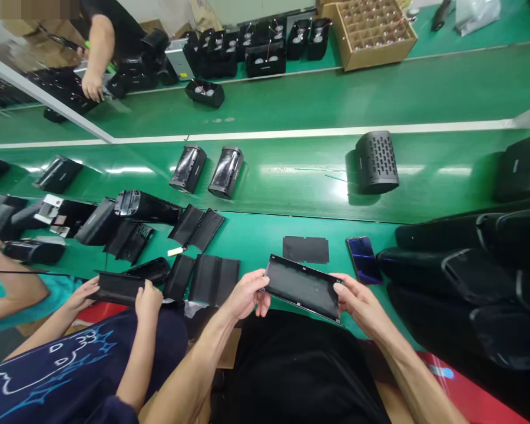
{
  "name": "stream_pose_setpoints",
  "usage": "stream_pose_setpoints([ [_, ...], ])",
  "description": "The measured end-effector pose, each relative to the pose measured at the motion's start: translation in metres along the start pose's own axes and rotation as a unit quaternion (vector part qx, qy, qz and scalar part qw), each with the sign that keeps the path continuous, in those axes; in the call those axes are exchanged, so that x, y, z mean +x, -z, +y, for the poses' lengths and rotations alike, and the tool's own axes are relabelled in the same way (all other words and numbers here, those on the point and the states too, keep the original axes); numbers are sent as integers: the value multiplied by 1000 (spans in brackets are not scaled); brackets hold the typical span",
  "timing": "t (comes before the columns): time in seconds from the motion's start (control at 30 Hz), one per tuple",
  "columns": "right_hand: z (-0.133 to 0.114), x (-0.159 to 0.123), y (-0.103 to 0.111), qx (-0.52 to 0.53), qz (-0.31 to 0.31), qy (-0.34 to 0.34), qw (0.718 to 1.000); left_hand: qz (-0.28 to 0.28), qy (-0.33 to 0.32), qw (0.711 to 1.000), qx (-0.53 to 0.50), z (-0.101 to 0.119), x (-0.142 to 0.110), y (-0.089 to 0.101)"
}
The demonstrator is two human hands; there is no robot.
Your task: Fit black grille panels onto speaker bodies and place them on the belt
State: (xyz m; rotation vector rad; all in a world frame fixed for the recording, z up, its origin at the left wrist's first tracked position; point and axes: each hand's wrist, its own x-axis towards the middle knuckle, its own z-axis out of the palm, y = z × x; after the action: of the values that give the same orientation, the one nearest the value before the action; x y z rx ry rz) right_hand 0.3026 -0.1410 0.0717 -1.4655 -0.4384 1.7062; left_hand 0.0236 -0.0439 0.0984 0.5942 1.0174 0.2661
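Observation:
Between both hands I hold a black rectangular plastic panel (304, 287), tilted, its shallow inner side with small clips along the edges facing up. My left hand (249, 292) grips its left end, thumb on top. At the right end my right hand (352, 295) pinches the edge in the same way. Just beyond the panel, a thin flat black sheet (306, 249) lies on the green bench. A dark phone (364, 259) rests to the right of that sheet. More black panels (214, 279) lie to the left of my left hand.
At my left, a co-worker's hands (148, 300) hold a similar panel. Black casings are piled at right (450, 259). Beyond the bench, a green belt (287, 176) carries several black speaker-like housings (377, 162). A divided cardboard box (373, 35) stands at the back, and another person's hand (92, 85) works there.

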Motion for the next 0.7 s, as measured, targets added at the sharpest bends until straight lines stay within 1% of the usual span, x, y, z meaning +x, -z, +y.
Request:
stream_pose_setpoints([
  [0.13,0,-2,0,-42,23,7,999,-26,8,999,-19,-5,-5,0],
  [0.33,-3,-2,2,-89,30,19,995,-42,14,998,-36,-9,-7,-2],
  [0.53,1,2,0,-75,60,8,995,-47,20,998,-48,-12,-7,-6],
  [0.7,1,3,-1,-99,73,32,992,-45,25,997,-51,-14,-6,-6],
])
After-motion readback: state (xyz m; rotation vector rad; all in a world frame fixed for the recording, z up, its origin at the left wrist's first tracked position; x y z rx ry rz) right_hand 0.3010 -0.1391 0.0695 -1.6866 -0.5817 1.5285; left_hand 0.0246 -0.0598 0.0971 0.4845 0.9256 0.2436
